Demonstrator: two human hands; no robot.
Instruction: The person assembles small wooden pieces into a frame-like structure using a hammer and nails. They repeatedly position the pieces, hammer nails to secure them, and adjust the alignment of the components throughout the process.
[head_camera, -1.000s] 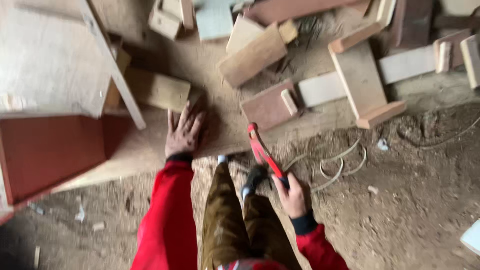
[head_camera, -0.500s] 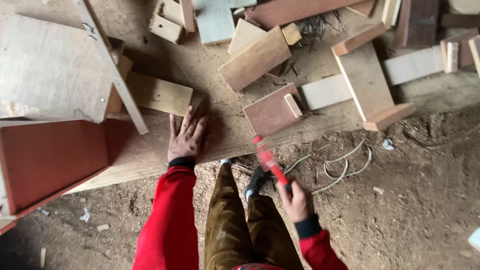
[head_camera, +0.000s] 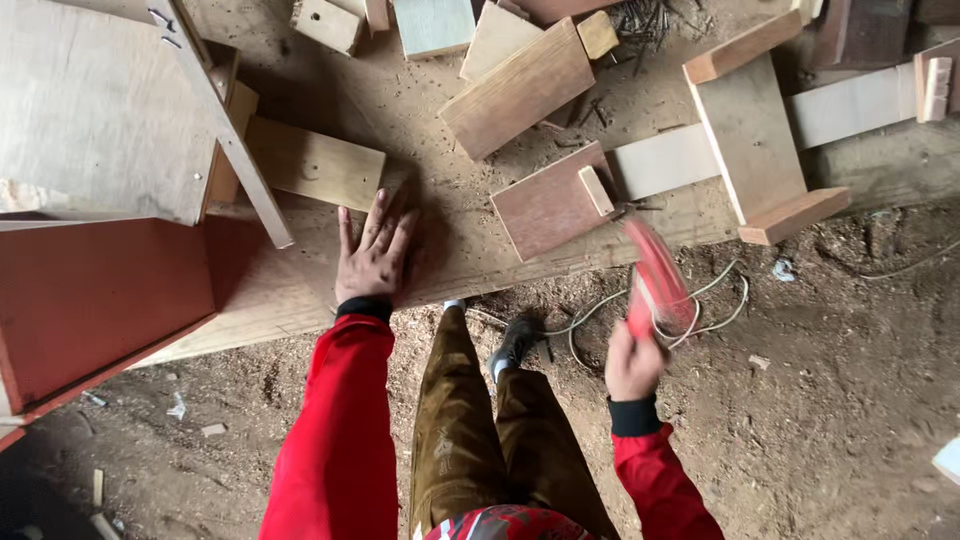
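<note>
My left hand (head_camera: 374, 252) lies flat, fingers spread, on a large plywood board (head_camera: 290, 290) on the ground. My right hand (head_camera: 632, 362) grips the handle of a red hammer (head_camera: 655, 282), which is blurred with motion and raised over the board's near edge. A reddish-brown wood panel (head_camera: 545, 205) with a small pale block (head_camera: 597, 189) on it lies just beyond the hammer. My legs in brown trousers and a dark shoe (head_camera: 515, 343) are between my arms.
Offcuts lie about: a tan plank (head_camera: 518, 88), a pale plank (head_camera: 316, 164), a T-shaped piece (head_camera: 755, 135). A red cabinet panel (head_camera: 90, 300) and a grey board (head_camera: 90, 110) stand left. A pale cord (head_camera: 600, 320) loops on the sawdust floor. Nails (head_camera: 645, 20) lie at top.
My right hand has moved right and swung the hammer up and to the right. My left hand stays flat on the board. The camera has shifted closer.
</note>
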